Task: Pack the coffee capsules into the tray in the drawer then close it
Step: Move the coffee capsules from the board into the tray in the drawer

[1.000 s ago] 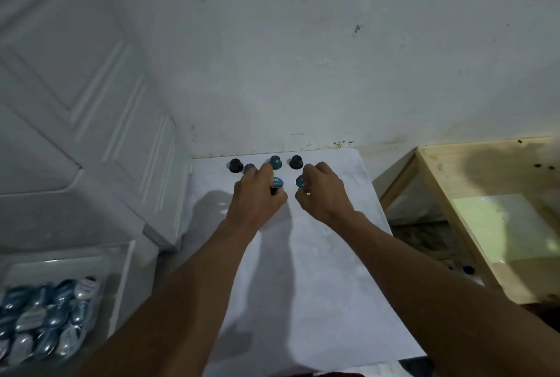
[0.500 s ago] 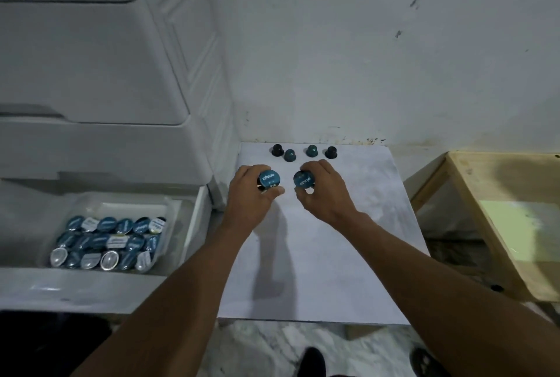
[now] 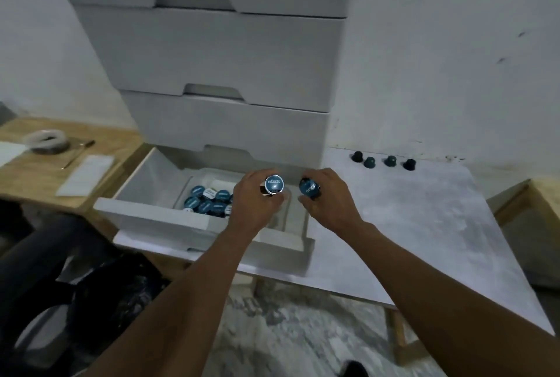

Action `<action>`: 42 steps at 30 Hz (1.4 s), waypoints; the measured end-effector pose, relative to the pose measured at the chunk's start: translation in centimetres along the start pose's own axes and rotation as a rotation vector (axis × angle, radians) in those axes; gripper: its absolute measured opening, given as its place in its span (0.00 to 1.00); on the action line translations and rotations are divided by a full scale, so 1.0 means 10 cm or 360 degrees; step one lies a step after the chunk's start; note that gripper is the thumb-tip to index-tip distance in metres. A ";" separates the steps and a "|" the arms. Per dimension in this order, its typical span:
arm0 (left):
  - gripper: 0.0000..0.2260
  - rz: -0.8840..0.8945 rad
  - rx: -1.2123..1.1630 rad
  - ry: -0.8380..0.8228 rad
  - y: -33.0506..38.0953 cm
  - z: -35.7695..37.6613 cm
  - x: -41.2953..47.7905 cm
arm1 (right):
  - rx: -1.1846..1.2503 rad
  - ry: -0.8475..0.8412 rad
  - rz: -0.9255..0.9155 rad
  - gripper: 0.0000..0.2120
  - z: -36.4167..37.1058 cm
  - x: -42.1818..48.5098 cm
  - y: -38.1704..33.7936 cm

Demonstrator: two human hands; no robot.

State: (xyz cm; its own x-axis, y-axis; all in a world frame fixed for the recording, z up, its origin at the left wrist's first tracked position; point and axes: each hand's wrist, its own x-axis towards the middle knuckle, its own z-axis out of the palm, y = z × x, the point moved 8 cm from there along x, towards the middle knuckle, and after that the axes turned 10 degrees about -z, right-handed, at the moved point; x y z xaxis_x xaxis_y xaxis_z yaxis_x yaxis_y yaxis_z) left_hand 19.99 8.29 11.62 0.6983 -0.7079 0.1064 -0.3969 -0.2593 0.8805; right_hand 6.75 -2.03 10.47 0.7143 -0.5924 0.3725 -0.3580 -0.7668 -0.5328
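- Head view: left hand (image 3: 257, 203) grips a capsule (image 3: 274, 184) between thumb and curled fingers. The blue foil lid faces the camera and its print is readable.
- Right hand (image 3: 328, 199) pinches a second capsule (image 3: 309, 188), tilted, with the lid turned toward the left hand.
- The two held capsules sit side by side, near each other but apart.
- Both grips hover over the right end of the open drawer (image 3: 157, 216). The right one is at the drawer's right wall, just beside the table (image 3: 424, 225) edge.
- Clear tray (image 3: 185, 187) sits inside the drawer, left of and below the left grip. The left hand hides its right part.
- Packed capsules (image 3: 206, 202) lie in a loose heap in the tray, just left of the left grip, most with blue lids up.
- Four loose capsules (image 3: 383, 162) stand in a row on the table, beyond and to the right of the right grip, near the wall and well apart from both hands. They stand dome up: the outer two are black, the inner two teal.
- The open drawer is the lowest in a white drawer unit (image 3: 227, 58). The drawers above it, behind the grips, are closed.
- Far left of the left grip is a wooden desk (image 3: 115, 143) with a round container (image 3: 47, 141), a pen (image 3: 78, 153) and a sheet of paper (image 3: 86, 175).
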 end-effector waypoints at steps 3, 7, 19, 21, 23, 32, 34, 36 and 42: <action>0.20 -0.0094 -0.0057 -0.0010 -0.22 -0.30 0.02 | -0.0004 -0.0037 -0.0046 0.18 0.29 0.10 -0.28; 0.20 -0.0200 -0.0070 0.0010 -0.47 -0.64 0.09 | 0.0105 -0.0061 -0.0061 0.21 0.63 0.26 -0.55; 0.17 -0.0381 0.0505 0.0079 -1.14 -1.15 0.95 | 0.0244 -0.0317 -0.0081 0.23 1.69 1.09 -0.65; 0.17 -0.0411 0.0605 0.0045 -1.22 -1.15 1.11 | 0.0264 -0.0387 -0.0057 0.23 1.85 1.18 -0.62; 0.17 -0.0425 0.0691 -0.0009 -1.30 -1.14 1.22 | 0.0280 -0.0392 -0.0041 0.22 1.94 1.23 -0.58; 0.19 -0.0342 0.0748 -0.0393 -1.69 -0.95 1.71 | 0.0185 -0.0295 0.0296 0.20 2.17 1.34 -0.42; 0.18 -0.0273 0.0749 -0.0468 -1.75 -0.92 1.80 | 0.0141 -0.0263 0.0350 0.21 2.20 1.33 -0.43; 0.17 -0.0145 0.0780 -0.0538 -1.77 -0.89 1.88 | 0.0091 -0.0221 0.0409 0.22 2.21 1.32 -0.47; 0.19 0.0079 0.0779 -0.0755 -1.81 -0.84 1.96 | -0.0010 -0.0222 0.0577 0.25 2.26 1.29 -0.57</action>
State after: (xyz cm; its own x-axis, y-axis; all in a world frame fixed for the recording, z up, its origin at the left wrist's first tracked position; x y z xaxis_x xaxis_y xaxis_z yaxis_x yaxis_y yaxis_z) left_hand 45.87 4.66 1.70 0.3798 -0.9091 -0.1711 -0.7234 -0.4072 0.5576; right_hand 31.60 0.28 1.13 0.6157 -0.7861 0.0537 -0.6056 -0.5157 -0.6061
